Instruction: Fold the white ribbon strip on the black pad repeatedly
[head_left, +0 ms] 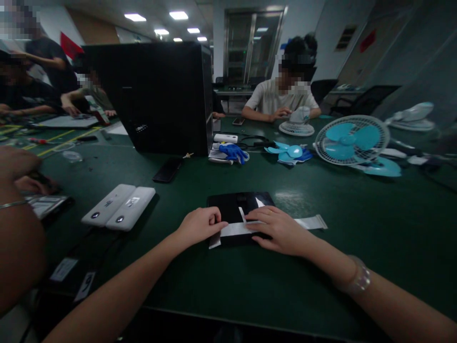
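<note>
Looking down through the head camera now; both hands are on a flat black panel (231, 206) lying on the near middle of the green table (250, 290). A white ribbon strip (309, 222) runs across the panel's near edge, its right end trailing out onto the table. The left hand (200, 226) is curled, fingertips down on the strip's left end; whether it pinches or only presses, I cannot tell. The right hand (276, 229) lies flat, fingers spread, pressing the strip onto the panel. I read this as laying the ribbon down and smoothing it; a strip that thin calls for light, even pressure and a steady panel, or it may crease.

To the near left sit two white oblong units (119, 206) side by side, and another person's forearm (17, 238) at the edge. Further off is a dark phone (167, 170), then a tall black case (157, 95). Beside it are blue gloves (233, 152) and a loose blue fan blade (291, 151); a caged fan (352, 139) lies on the far right. A person in a pale shirt (278, 97) sits across the table; the ceiling lights are on and the room is dim.
</note>
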A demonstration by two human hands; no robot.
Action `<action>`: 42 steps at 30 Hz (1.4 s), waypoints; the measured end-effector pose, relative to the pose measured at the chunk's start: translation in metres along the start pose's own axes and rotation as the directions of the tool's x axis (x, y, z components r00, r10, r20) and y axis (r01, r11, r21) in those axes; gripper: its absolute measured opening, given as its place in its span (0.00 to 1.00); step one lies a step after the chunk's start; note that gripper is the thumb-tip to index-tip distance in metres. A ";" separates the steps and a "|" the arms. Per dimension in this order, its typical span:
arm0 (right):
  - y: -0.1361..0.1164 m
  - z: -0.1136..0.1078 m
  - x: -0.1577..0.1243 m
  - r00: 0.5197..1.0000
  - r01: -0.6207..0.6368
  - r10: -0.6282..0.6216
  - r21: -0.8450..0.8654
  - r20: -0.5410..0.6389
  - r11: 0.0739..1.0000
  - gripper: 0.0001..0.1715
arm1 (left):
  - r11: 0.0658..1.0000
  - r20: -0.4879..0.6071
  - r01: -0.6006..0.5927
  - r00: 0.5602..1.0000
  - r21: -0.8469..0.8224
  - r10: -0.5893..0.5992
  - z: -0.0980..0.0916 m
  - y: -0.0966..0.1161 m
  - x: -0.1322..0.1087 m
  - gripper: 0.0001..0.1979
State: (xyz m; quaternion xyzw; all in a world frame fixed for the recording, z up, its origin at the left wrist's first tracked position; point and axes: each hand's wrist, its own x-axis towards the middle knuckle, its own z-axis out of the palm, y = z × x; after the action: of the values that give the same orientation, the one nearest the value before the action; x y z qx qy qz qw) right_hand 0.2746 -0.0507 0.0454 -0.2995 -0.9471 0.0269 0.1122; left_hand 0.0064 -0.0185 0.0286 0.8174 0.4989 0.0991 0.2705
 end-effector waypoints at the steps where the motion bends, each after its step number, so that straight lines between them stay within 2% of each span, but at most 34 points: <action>1: -0.001 0.000 0.000 1.000 -0.003 0.003 0.017 -0.007 1.000 0.20 | 1.000 -0.026 0.007 1.000 -0.003 -0.007 -0.001 0.000 0.000 0.15; 6: -0.007 -0.002 0.000 0.998 -0.063 0.065 0.074 -0.022 0.995 0.16 | 0.999 -0.101 0.035 0.994 0.005 -0.034 -0.005 0.000 0.000 0.18; 14: -0.008 -0.004 0.003 0.995 -0.098 0.098 0.099 0.005 0.990 0.13 | 0.998 -0.057 0.036 0.998 0.055 -0.033 -0.003 0.000 0.001 0.18; 19: -0.007 -0.004 0.000 0.993 -0.119 0.116 0.132 0.025 0.984 0.15 | 0.996 -0.010 0.040 0.999 0.082 -0.039 -0.003 -0.002 0.001 0.18; 23: -0.007 -0.002 -0.001 0.993 -0.111 0.108 0.095 0.040 0.989 0.17 | 0.994 0.043 0.046 0.998 0.103 -0.051 -0.003 -0.003 0.001 0.17; 28: -0.009 -0.001 -0.002 0.994 -0.103 0.102 0.021 0.028 0.994 0.17 | 0.992 0.049 0.034 0.998 0.124 -0.040 -0.002 -0.004 0.001 0.17; 36: -0.010 -0.002 -0.002 0.995 -0.095 0.094 0.033 0.015 0.995 0.16 | 0.992 0.055 0.037 0.998 0.120 -0.044 -0.004 -0.001 0.001 0.16; 39: -0.006 -0.002 -0.003 0.996 -0.091 0.089 0.066 0.031 0.994 0.18 | 0.994 0.070 0.029 0.997 0.104 -0.037 -0.004 -0.001 0.001 0.17; 42: 0.002 0.000 -0.005 0.993 -0.111 0.109 0.054 0.037 0.992 0.28 | 0.994 0.052 0.014 0.998 0.113 -0.020 -0.004 -0.001 0.001 0.17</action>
State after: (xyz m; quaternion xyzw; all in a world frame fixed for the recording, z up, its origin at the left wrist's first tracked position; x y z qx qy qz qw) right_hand 0.2794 -0.0515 0.0443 -0.3475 -0.9298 0.0648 0.1027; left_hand 0.0045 -0.0160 0.0308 0.8293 0.5034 0.0470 0.2381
